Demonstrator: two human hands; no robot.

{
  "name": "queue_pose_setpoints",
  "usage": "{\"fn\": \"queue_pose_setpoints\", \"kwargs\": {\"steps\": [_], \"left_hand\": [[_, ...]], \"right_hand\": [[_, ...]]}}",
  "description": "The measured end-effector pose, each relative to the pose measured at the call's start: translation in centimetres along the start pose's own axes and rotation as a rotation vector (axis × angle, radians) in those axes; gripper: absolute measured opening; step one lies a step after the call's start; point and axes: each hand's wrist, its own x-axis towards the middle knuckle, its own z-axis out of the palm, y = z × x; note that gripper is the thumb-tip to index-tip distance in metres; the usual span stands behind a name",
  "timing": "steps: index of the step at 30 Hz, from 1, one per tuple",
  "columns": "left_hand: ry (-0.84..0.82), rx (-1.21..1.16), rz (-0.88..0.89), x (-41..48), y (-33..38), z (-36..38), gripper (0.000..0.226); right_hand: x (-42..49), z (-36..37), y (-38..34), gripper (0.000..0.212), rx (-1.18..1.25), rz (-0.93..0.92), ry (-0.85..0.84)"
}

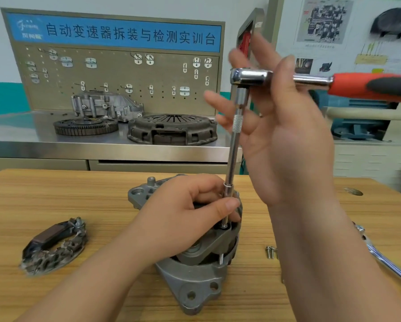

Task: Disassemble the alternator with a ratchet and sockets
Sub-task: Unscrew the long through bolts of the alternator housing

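- Alternator (190, 277) stands on end on the near middle of the table (55, 189), one drilled lug toward the viewer; on so small a footing it could tip or spin if the turning force beats the hold on it.
- It looks grey cast and dull, rear parts already off, a bare threaded stud (221, 259) poking up on its right side.
- Left hand (183, 214) grips its top, fingers curled over the housing, thumb pressed beside the socket (225, 225); if the socket jumps off, that thumb may get pinched.
- Socket sits low on a fastener at the right edge; whether it is fully seated I cannot tell, as the thumb hides part of it; a half seat would round the head.
- Screws (271, 252) lie loose to the right, a rectifier (53, 245) to the left, a second wrench (385, 259) at the far right edge; the screws could roll away if knocked.
- Extension (235, 140) rises long and a little tilted; a side load up top would cock the socket.
- Ratchet (252, 76) rests in the crook of the right hand (287, 140), fingers straight and spread, not wrapped round it; it seems loosely controlled and could swing free.
- Beyond, a steel bench holds a clutch cover (171, 129).
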Motion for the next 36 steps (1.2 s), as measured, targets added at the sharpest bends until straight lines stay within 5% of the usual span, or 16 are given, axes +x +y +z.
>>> {"fn": "queue_pose_setpoints", "kwargs": {"steps": [4, 10, 17, 23, 31, 36], "left_hand": [[-0.015, 0.010, 0.013, -0.09, 0.22, 0.10, 0.018], [-0.002, 0.023, 0.018, -0.07, 0.16, -0.07, 0.034], [0.000, 0.011, 0.022, -0.07, 0.16, 0.10, 0.011], [0.011, 0.011, 0.016, 0.00, -0.15, -0.01, 0.012], [0.001, 0.022, 0.020, -0.08, 0.15, 0.19, 0.016], [0.031, 0.036, 0.003, -0.06, 0.12, 0.12, 0.020]], "right_hand": [[0.02, -0.07, 0.07, 0.046, 0.091, 0.178, -0.025], [0.00, 0.09, 0.29, 0.022, -0.220, -0.268, -0.011], [-0.05, -0.04, 0.03, 0.049, 0.134, 0.198, -0.073], [-0.02, 0.03, 0.17, 0.024, -0.255, -0.236, 0.017], [0.12, -0.02, -0.62, 0.054, 0.172, 0.281, -0.113], [-0.13, 0.46, 0.23, 0.021, -0.218, -0.093, 0.026]]}}
